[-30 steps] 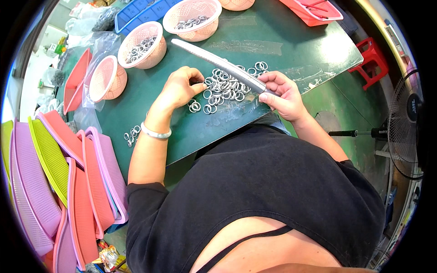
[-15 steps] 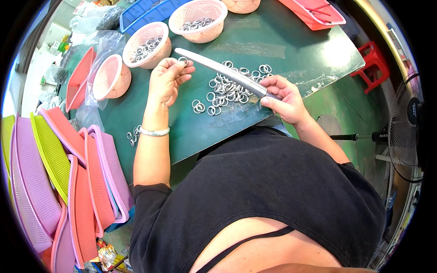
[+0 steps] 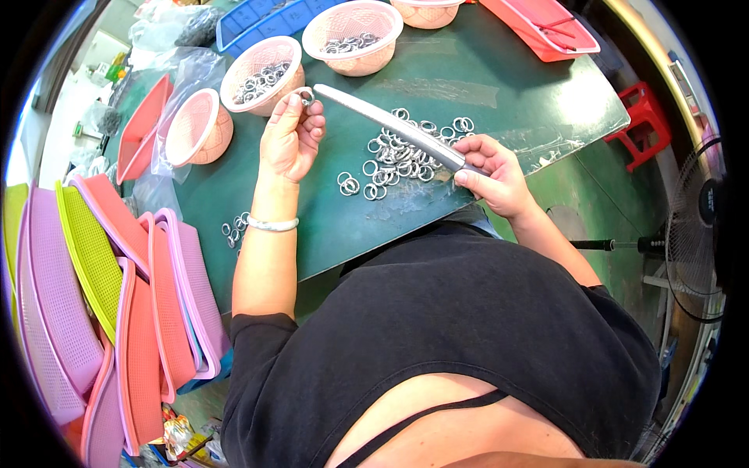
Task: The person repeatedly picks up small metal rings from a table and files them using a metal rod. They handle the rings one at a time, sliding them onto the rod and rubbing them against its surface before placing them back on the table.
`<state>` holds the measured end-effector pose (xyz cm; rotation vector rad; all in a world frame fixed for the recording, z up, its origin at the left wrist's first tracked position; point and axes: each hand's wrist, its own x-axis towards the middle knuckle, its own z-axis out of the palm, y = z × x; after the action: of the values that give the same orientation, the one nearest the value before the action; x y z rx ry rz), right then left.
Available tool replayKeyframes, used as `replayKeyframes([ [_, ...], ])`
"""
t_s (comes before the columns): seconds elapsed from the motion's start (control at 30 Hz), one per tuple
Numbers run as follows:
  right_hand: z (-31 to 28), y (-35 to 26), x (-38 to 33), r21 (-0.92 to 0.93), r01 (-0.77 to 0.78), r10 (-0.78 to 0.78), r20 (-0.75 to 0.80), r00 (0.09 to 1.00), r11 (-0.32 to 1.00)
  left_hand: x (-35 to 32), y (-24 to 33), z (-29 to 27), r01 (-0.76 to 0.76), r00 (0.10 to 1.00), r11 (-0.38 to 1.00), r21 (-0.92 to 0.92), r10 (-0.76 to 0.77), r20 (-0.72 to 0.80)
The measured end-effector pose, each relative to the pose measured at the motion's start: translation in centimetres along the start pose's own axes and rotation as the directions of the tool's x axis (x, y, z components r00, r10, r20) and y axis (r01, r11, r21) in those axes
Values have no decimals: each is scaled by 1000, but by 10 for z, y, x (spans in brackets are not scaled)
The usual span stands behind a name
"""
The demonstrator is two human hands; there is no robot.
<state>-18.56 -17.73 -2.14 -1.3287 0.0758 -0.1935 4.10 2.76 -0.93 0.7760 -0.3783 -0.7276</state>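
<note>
Head view: left hand [image 3: 290, 140] pinches small silver ring [image 3: 306, 97] beside long grey rod [image 3: 390, 126].

We see a long rod [image 3: 398, 129], bare metal, smooth with a dull silver sheen; the rings [image 3: 398, 160] heaped under it are shiny metal, as is the single ring [image 3: 306, 97] at the left hand [image 3: 290, 140]; the desk [image 3: 499, 93] has a dark green top, matt, with scuffed pale patches and a strip of clear glossy tape; we note pink bowls [image 3: 261, 74] of perforated plastic, semi-matt; stacked trays [image 3: 94, 288] in pink, purple and yellow-green are mesh plastic, lightly glossy; a clear plastic bag [image 3: 187, 66] looks crinkled and shiny; the bracelet [image 3: 271, 225] looks pale and smooth; the shirt [image 3: 468, 335] is black matt cloth.
</note>
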Motion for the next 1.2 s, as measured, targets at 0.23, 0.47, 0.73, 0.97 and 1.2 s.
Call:
replayKeyframes([
  [0.23,1,-1,0,17,8,-8,11,1000,1000,0,-1,3,2,999,1000,-22,-3,-34],
  [0.47,0,4,1,-17,21,-21,31,999,1000,-1,0,-2,24,1000,999,40,-24,-3],
  [0.73,2,2,1,-37,16,-15,22,1000,999,-5,3,12,-43,997,988,148,51,-51],
  [0.97,2,12,3,-64,95,-96,-14,995,993,-3,1,6,-85,996,971,223,90,-14],
  [1.2,3,-1,1,-26,-5,4,-14,1000,1000,-6,1,15,-162,981,866,473,192,-16],
])
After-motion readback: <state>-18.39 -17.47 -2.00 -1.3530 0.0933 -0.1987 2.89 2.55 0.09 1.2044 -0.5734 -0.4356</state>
